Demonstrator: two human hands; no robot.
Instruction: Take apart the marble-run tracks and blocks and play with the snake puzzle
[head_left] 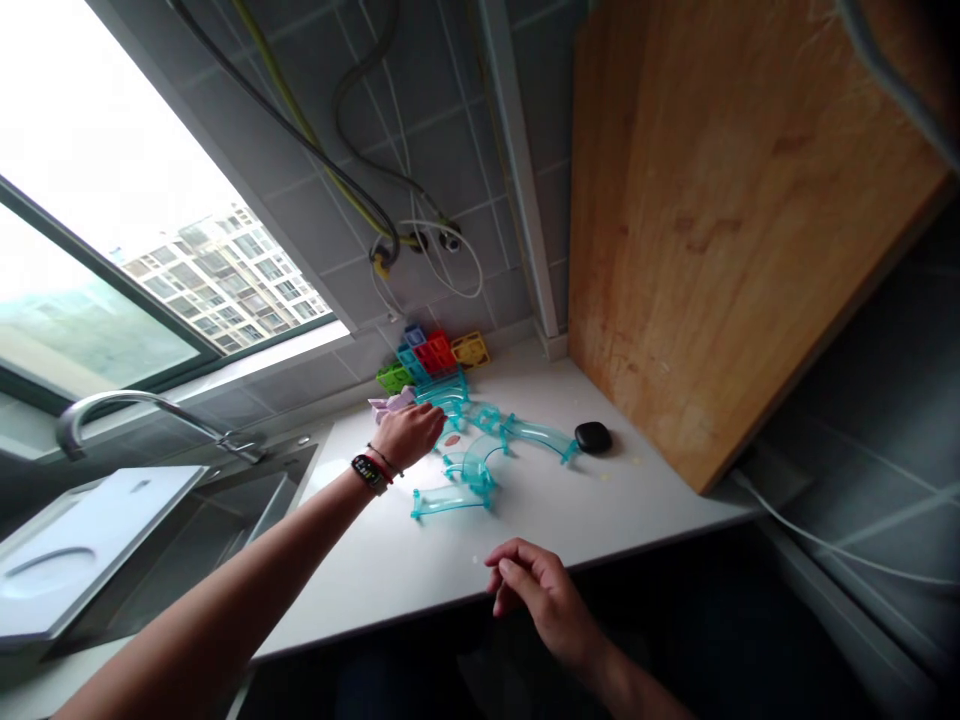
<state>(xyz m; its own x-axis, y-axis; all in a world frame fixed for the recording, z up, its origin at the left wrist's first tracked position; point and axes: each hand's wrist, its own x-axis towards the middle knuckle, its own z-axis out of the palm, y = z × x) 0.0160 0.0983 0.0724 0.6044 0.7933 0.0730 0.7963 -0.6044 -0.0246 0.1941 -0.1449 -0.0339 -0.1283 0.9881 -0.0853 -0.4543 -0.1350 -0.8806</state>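
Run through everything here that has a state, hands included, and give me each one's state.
Left hand: palm down at the teal pieces; grip hidden
Right hand: fingers loosely curled, no object visible in it
Teal pieces: spread about the white counter
Colored blocks: grouped near the wall
Smartwatch: worn, screen lit
Faucet: no running water visible
Wooden board: standing on edge

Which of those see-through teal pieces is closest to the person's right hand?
The frontmost teal piece, nearest the front edge of the counter. The other teal pieces lie farther back, away from the right hand.
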